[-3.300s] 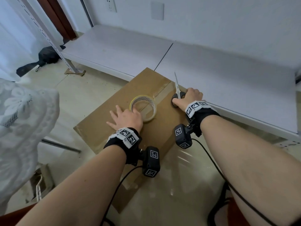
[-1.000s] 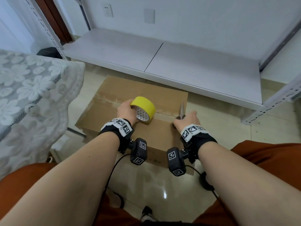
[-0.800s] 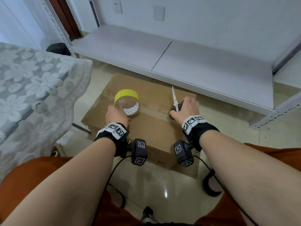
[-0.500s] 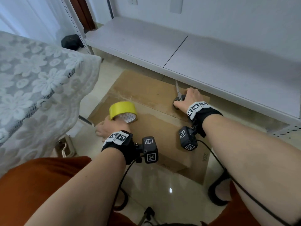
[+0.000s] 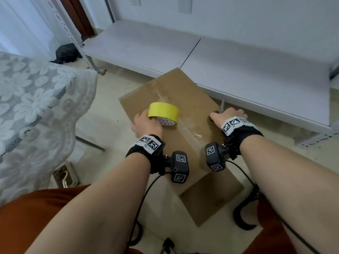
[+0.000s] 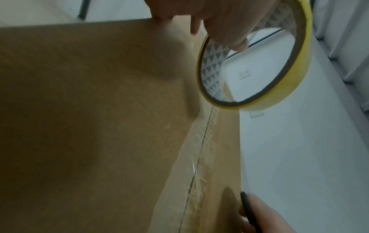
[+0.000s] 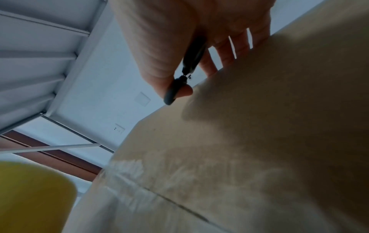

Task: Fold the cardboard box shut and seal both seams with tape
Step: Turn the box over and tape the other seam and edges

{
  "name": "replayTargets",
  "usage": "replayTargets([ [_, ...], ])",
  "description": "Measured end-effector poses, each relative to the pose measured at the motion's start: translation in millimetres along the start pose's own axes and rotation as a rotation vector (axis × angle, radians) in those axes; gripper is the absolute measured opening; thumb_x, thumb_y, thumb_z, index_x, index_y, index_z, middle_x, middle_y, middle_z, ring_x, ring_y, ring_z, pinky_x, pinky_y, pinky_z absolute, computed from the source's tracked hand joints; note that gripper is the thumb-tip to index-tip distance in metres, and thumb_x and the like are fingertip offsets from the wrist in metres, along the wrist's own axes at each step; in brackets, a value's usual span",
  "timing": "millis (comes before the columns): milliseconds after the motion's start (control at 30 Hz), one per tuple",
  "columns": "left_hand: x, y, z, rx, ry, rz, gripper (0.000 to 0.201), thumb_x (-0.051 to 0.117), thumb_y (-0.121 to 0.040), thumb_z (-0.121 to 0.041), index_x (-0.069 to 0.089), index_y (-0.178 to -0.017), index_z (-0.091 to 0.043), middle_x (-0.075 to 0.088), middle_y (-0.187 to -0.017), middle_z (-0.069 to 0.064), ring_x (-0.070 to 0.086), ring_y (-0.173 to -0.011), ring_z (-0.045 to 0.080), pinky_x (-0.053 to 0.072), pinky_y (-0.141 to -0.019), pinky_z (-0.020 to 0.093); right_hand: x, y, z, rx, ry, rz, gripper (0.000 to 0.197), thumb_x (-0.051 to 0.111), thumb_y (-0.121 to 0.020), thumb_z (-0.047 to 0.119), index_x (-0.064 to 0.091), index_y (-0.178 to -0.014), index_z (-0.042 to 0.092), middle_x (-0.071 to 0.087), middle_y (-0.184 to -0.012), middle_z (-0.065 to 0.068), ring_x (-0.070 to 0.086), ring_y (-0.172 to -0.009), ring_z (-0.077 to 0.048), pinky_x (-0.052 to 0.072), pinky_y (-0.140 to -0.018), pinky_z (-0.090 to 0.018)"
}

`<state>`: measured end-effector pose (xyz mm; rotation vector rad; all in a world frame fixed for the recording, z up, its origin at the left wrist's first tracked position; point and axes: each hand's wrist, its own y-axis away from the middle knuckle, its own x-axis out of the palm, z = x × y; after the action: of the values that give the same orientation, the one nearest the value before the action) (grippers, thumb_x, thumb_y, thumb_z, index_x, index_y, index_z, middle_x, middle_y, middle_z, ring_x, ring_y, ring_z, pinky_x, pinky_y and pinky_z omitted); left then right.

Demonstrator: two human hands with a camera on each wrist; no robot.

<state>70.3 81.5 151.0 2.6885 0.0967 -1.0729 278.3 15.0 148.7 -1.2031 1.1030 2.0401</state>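
Note:
The brown cardboard box [image 5: 183, 99] stands closed on the floor, skewed, with shiny clear tape along its top seam [image 6: 199, 149]. My left hand [image 5: 145, 122] grips a yellow tape roll [image 5: 163, 111], fingers hooked through its core, just above the box's left part; in the left wrist view the tape roll [image 6: 279, 82] hangs over the seam. My right hand [image 5: 228, 116] rests on the box's right edge and grips scissors [image 5: 222, 105] by their black handles [image 7: 179, 85], blade pointing away. The box top [image 7: 269, 141] fills the right wrist view.
A low white shelf [image 5: 238, 70] runs close behind the box. A lace-covered table [image 5: 36, 107] stands to the left, with a black bag [image 5: 64, 54] beyond it. Wrist-camera cables [image 5: 146, 195] hang over my orange-clad knees. Bare floor tiles lie left of the box.
The box has swung round on the floor, so its seam now runs away from me. The left hand has kept the roll near the box's left edge; the right hand still holds the scissors.

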Motion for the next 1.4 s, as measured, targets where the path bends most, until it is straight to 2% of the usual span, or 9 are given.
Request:
replayTargets([
  [100, 5.4, -10.4, -15.7, 0.13, -0.068, 0.188, 0.03, 0.042, -0.092, -0.01, 0.066, -0.11, -0.01, 0.065, -0.116, 0.017, 0.056, -0.11, 0.036, 0.036, -0.104, 0.048, 2.8, 10.4, -20.4, 0.087, -0.016, -0.081, 0.052, 0.058, -0.077, 0.039, 0.052, -0.116, 0.006, 0.044, -0.129, -0.019, 0.04, -0.12, -0.034, 0.036, -0.092, -0.039],
  [200, 9.5, -16.9, -31.8, 0.101, -0.027, 0.308, 0.034, 0.039, -0.098, -0.013, 0.058, -0.126, -0.012, 0.059, -0.131, 0.012, 0.051, -0.122, 0.031, 0.032, -0.109, 0.044, 5.1, 24.5, -38.4, 0.133, -0.005, -0.125, 0.052, 0.06, -0.076, 0.039, 0.052, -0.115, 0.006, 0.048, -0.124, -0.019, 0.044, -0.117, -0.034, 0.038, -0.093, -0.039],
  [367, 8.7, -24.8, -32.9, 0.172, -0.134, 0.396, 0.038, 0.043, -0.097, -0.012, 0.052, -0.134, -0.014, 0.053, -0.137, 0.008, 0.049, -0.126, 0.029, 0.036, -0.107, 0.037, -0.5, 31.8, -48.2, 0.127, 0.066, -0.063, 0.053, 0.055, -0.071, 0.046, 0.056, -0.108, 0.007, 0.058, -0.109, -0.016, 0.052, -0.105, -0.034, 0.038, -0.077, -0.033],
  [500, -2.6, -19.0, -21.8, 0.098, -0.119, 0.345, 0.037, 0.036, -0.099, -0.009, 0.052, -0.132, -0.008, 0.054, -0.135, 0.015, 0.051, -0.123, 0.032, 0.037, -0.094, 0.032, 8.3, 41.1, -53.8, 0.092, -0.019, 0.089, 0.055, 0.049, -0.068, 0.04, 0.059, -0.112, 0.008, 0.066, -0.088, -0.011, 0.062, -0.086, -0.031, 0.052, -0.08, -0.036],
  [667, -20.2, -13.1, -18.2, 0.186, -0.192, 0.385, 0.039, 0.044, -0.097, -0.003, 0.047, -0.136, -0.004, 0.05, -0.139, 0.015, 0.047, -0.127, 0.031, 0.036, -0.1, 0.031, 21.6, 64.2, -53.1, 0.1, 0.066, 0.011, 0.042, 0.049, -0.078, 0.04, 0.056, -0.099, 0.006, 0.051, -0.104, -0.014, 0.051, -0.101, -0.033, 0.04, -0.074, -0.033],
  [900, -45.6, -6.6, -8.3, 0.228, 0.041, 0.391, 0.034, 0.043, -0.09, 0.007, 0.065, -0.114, 0.003, 0.065, -0.115, 0.024, 0.06, -0.11, 0.037, 0.05, -0.094, 0.046, 10.0, 72.4, -31.3, -0.197, 0.169, -0.136, 0.027, 0.057, -0.088, 0.026, 0.055, -0.106, 0.007, 0.051, -0.105, -0.012, 0.05, -0.085, -0.027, 0.044, -0.068, -0.033],
  [1033, -53.3, 8.2, -7.3, 0.249, 0.062, 0.49, 0.022, 0.047, -0.088, 0.003, 0.064, -0.074, -0.002, 0.067, -0.096, 0.029, 0.065, -0.096, 0.041, 0.053, -0.085, 0.055, 14.1, 69.1, -9.2, -0.364, 0.042, 0.052, 0.036, 0.069, -0.082, 0.028, 0.05, -0.107, 0.011, 0.06, -0.103, -0.008, 0.058, -0.087, -0.028, 0.048, -0.075, -0.034],
  [1200, -61.3, 24.5, -16.4, 0.258, 0.168, 0.574, 0.035, 0.044, -0.087, 0.013, 0.068, -0.109, -0.002, 0.067, -0.095, 0.018, 0.066, -0.087, 0.03, 0.057, -0.08, 0.045, 13.9, 61.2, 4.7, -0.417, 0.145, 0.028, 0.038, 0.068, -0.081, 0.036, 0.058, -0.108, 0.012, 0.059, -0.113, -0.009, 0.056, -0.101, -0.028, 0.048, -0.083, -0.034],
  [1400, -57.6, 18.8, -19.7, 0.309, 0.125, 0.556, 0.024, 0.044, -0.09, 0.004, 0.065, -0.089, -0.007, 0.067, -0.086, 0.02, 0.069, -0.079, 0.038, 0.057, -0.072, 0.055, -18.5, 70.7, 34.3, -0.567, -0.117, 0.067, 0.034, 0.051, -0.094, 0.028, 0.068, -0.098, -0.001, 0.068, -0.102, -0.016, 0.061, -0.097, -0.034, 0.049, -0.084, -0.037],
])
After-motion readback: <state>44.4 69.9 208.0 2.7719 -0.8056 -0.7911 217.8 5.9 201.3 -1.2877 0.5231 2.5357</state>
